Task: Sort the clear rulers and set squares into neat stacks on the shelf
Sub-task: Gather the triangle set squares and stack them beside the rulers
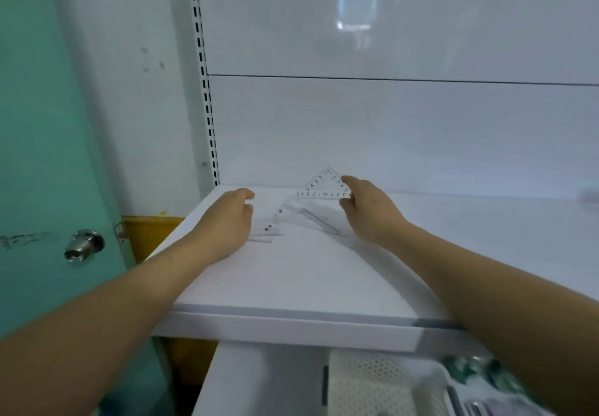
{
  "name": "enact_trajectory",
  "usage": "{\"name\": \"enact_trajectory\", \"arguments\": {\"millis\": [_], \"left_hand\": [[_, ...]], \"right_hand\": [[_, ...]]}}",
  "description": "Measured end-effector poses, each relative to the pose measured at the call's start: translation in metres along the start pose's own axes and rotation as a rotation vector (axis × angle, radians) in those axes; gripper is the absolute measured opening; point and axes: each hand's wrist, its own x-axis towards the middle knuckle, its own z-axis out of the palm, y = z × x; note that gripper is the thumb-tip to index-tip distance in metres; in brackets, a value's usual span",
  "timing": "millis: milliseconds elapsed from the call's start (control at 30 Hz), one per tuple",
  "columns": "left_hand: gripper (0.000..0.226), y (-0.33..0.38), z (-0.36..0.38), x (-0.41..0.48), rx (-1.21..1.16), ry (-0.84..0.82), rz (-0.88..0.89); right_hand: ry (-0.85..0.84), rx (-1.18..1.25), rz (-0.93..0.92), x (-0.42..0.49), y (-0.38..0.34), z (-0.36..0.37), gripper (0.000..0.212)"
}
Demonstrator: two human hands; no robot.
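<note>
A small clear set square (324,186) with black numbers stands upright near the back of the white shelf (308,279). My right hand (369,209) pinches its right corner between thumb and fingers. Below it lie more clear pieces (311,217), flat on the shelf and hard to tell apart. Clear rulers (267,232) with small dark holes lie flat just right of my left hand (228,221). That hand hovers with loosely curled fingers at their left end; whether it touches them is not visible.
The shelf's white back panel (389,123) rises behind, with a slotted upright (207,91) at its left. A teal door (39,156) with a metal knob (85,243) is at the left. A perforated white basket (382,383) sits on the lower level.
</note>
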Motion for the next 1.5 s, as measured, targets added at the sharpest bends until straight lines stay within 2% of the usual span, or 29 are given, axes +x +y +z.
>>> {"name": "enact_trajectory", "arguments": {"millis": [133,333,533,733,1033,1267,1500], "left_hand": [[0.055,0.016,0.007,-0.001,-0.126,-0.116,0.023],[0.057,0.080,0.029,-0.019,-0.067,-0.188,0.272],[0.059,0.171,0.073,-0.051,-0.089,-0.272,0.490],[0.061,0.285,0.132,-0.100,-0.154,-0.373,0.604],[0.063,0.427,0.212,-0.163,-0.215,-0.455,0.732],[0.058,0.495,0.258,-0.166,-0.277,-0.443,0.785],[0.054,0.526,0.293,-0.108,-0.197,-0.384,0.731]], "right_hand": [[0.097,-0.010,0.065,-0.033,0.009,-0.022,0.048],[0.131,-0.066,0.157,-0.083,0.044,-0.067,0.050],[0.170,-0.145,0.297,-0.157,0.101,-0.134,0.048],[0.263,-0.183,0.484,-0.261,0.170,-0.214,0.049],[0.405,-0.176,0.614,-0.387,0.252,-0.307,0.054],[0.460,-0.128,0.664,-0.413,0.316,-0.335,0.054],[0.472,-0.082,0.677,-0.369,0.392,-0.342,0.053]]}}
